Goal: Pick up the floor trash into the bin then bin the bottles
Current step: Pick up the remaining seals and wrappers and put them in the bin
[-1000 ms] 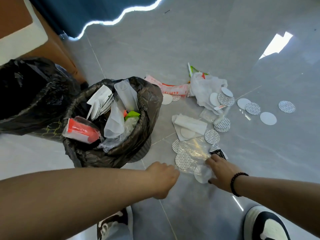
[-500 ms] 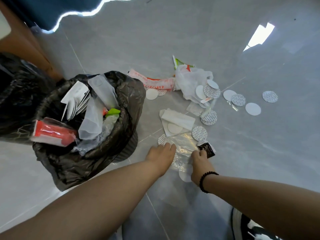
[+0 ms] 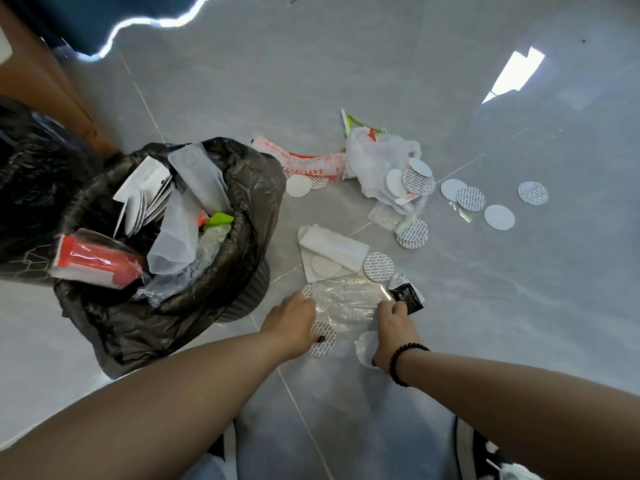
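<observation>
i've got the clear plastic wrapper [image 3: 349, 301] flat on the grey floor [image 3: 467, 327], just right of the bin [image 3: 194, 271], and both hands are down on it. my left hand [image 3: 294, 323] sits on its near-left edge, fingers bent onto the film, thumb tip on a printed round seal [image 3: 323, 339]; whether it's pinching the plastic i cannot tell. my right hand [image 3: 394, 327] is on the right edge with fingers curled down at the film, right next to a small black sachet [image 3: 407, 297]; a real grasp i can't confirm either. the wrapper is see-through and crinkled, with more printed seals showing under it. just beyond lies a folded white wipe [image 3: 332, 251] on a white sheet, another seal touching its right corner. further out, a white plastic bag [image 3: 377, 161] with discs spilling from it, a red-and-white wrapper [image 3: 304, 161] to its left, and loose round discs [image 3: 498, 217] scattered well apart on the right. the bin, black-lined, is stuffed high: a red tube [image 3: 93, 261], white papers, clear film. a black bag [image 3: 31, 188] sits at far left.
</observation>
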